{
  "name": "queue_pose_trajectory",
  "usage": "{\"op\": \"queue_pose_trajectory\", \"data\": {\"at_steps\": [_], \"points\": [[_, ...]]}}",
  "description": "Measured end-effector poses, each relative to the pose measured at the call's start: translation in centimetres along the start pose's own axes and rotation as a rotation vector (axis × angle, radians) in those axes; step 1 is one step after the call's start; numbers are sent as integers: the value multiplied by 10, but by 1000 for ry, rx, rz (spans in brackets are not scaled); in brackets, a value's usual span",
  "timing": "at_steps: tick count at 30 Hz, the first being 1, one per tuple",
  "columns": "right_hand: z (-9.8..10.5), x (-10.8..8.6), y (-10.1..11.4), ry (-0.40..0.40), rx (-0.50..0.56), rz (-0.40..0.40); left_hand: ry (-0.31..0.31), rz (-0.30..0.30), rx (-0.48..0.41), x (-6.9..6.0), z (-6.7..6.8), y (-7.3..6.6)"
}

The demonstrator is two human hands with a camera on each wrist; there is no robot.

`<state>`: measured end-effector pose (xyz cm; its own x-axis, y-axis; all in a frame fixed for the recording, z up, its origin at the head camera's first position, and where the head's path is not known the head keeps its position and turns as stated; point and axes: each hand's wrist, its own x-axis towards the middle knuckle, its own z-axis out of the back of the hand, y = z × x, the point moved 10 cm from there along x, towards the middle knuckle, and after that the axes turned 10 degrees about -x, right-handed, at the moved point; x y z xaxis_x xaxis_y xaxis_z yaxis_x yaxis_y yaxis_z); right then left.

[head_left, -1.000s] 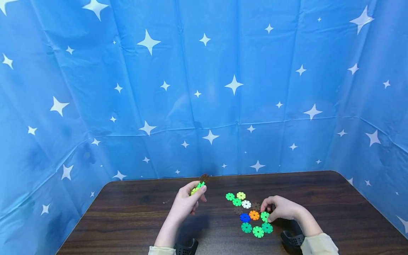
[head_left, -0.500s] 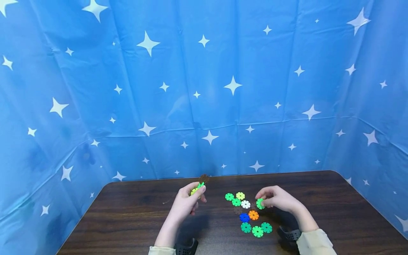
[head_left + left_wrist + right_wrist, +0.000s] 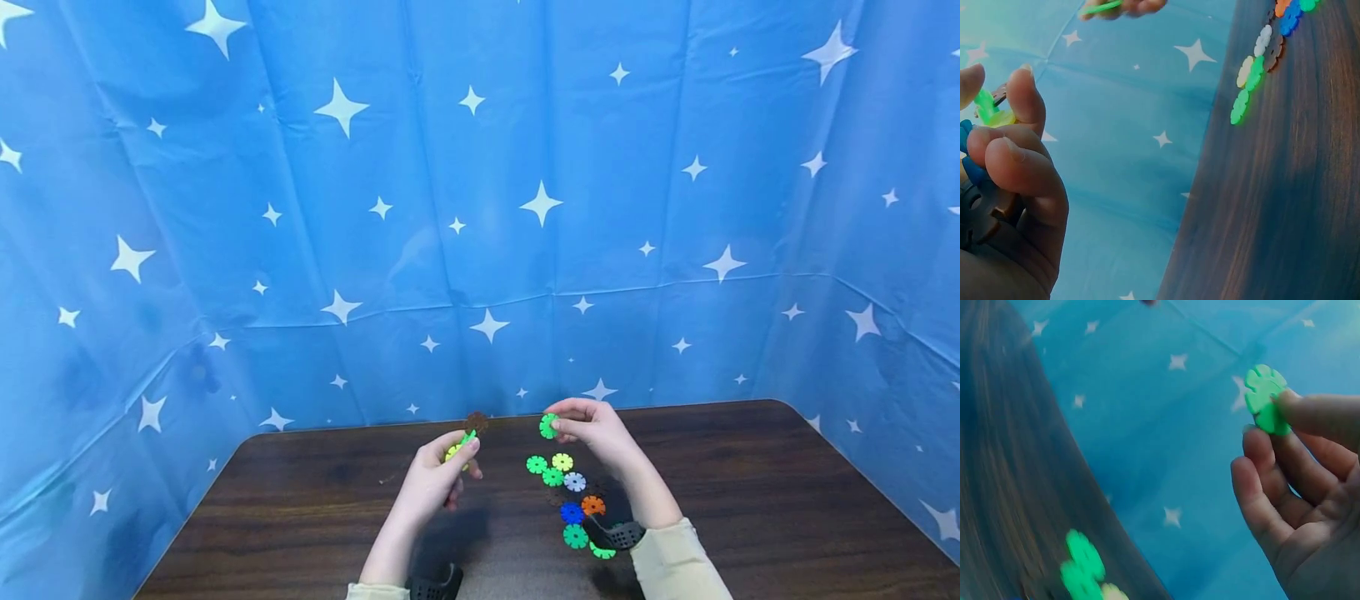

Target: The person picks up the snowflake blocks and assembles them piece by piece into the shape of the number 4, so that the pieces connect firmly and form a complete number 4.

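My left hand (image 3: 431,482) holds a joined cluster of notched plastic discs above the table. A brown disc (image 3: 477,422) tops it, with a green disc (image 3: 468,437) and a yellow disc (image 3: 452,452) below. In the left wrist view, blue pieces (image 3: 974,170) and another brown disc (image 3: 988,212) show by the curled fingers; how they join is hidden. My right hand (image 3: 597,432) pinches a loose bright green disc (image 3: 1265,400) between thumb and fingers, raised near the table's far edge, right of the cluster and apart from it.
Several discs lie on the dark wooden table (image 3: 315,517), among them a white one (image 3: 574,482), a blue one (image 3: 572,512) and an orange one (image 3: 593,505). The right wrist's black strap (image 3: 618,534) covers some. A blue starred curtain (image 3: 420,250) stands behind.
My right hand has lifted the green disc off the table's group and carried it up, away and leftward, nearer the left hand. The left hand stays nearly still with its cluster.
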<state>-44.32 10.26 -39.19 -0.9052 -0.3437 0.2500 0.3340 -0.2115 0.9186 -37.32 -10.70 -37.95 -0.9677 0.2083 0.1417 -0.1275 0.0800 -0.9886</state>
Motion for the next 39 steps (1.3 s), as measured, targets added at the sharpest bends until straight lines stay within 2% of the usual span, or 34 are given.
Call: {"op": "queue_pose_trajectory", "data": {"at_steps": [4, 8, 16, 21, 28, 39], "points": [[-17, 6, 6, -30, 156, -1, 1, 23, 5, 8, 5, 16], [-28, 10, 9, -68, 253, -10, 5, 20, 20, 14, 8, 26], [-39, 10, 11, -174, 291, -29, 70, -3, 48, 13, 3, 25], [-42, 11, 8, -223, 323, -46, 119, 15, 79, 10, -1, 26], [-47, 11, 10, -210, 365, -38, 162, 36, 87, 6, -9, 25], [-54, 11, 15, -165, 365, -16, 201, 80, 36, 4, -12, 29]]}}
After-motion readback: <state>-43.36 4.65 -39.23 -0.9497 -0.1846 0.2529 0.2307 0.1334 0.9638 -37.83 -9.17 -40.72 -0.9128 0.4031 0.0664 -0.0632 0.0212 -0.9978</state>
